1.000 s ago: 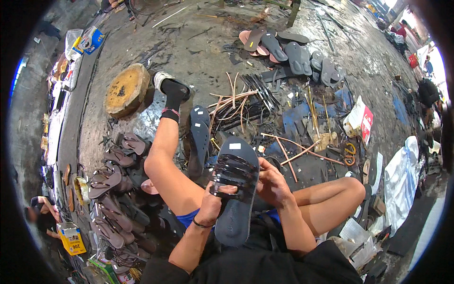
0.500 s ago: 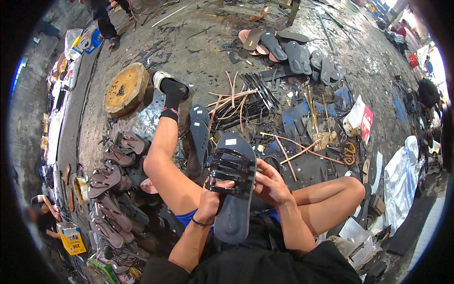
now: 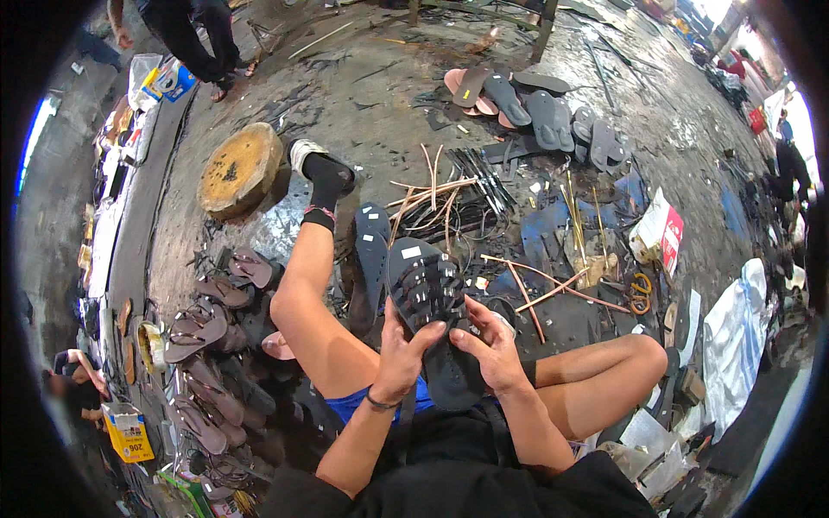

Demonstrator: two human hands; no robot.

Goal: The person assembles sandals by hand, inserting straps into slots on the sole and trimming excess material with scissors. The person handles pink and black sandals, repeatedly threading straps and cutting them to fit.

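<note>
Above my lap I hold a black sandal with several glossy straps across its front and a white sticker at the toe. My left hand grips its left side, thumb laid on the straps. From the other side my right hand grips it too, its thumb pressing near the lower straps. Both sets of fingertips go out of sight under the sole. Just beyond, to the left, a dark sole with white stickers rests on the floor beside my outstretched leg.
A round wooden block stands left of my foot. Strap strips lie ahead, and soles are piled farther off. Finished-looking sandals crowd the left. A white sack lies at right. Another person stands at the far left.
The sandal has tilted, and its heel end now looks shorter. My left hand has come out from the straps to its left edge; both thumbs now rest on top. The standing person shows more.
</note>
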